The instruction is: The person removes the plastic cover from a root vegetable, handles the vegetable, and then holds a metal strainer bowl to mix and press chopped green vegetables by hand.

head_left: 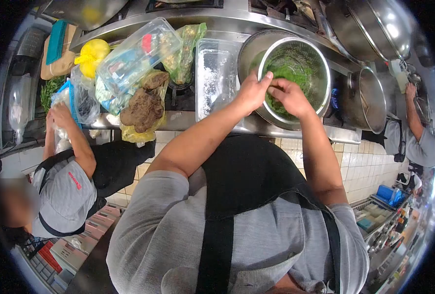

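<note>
A metal colander (325, 63) with chopped green herbs (302, 73) inside stands in a wider metal pan (247, 51) on the counter. Over its near left rim is my left hand (253, 93), closed, with thumb and forefinger together. My right hand (292, 97) is just beside it, above the herbs, its fingers curled in towards the left hand. The fingers partly hide one another, and whatever may be between them is too small to make out. Left of the colander lies a clear plastic tub (217, 73) with white residue in it.
Further left are a clear lidded container (139, 54), brown lumps (141, 110) on a yellow bag, and a yellow bundle (93, 55). A co-worker (70, 186) handles bags at the left. Right stands a large pot (369, 100); another person's arm (413, 112) reaches in beyond.
</note>
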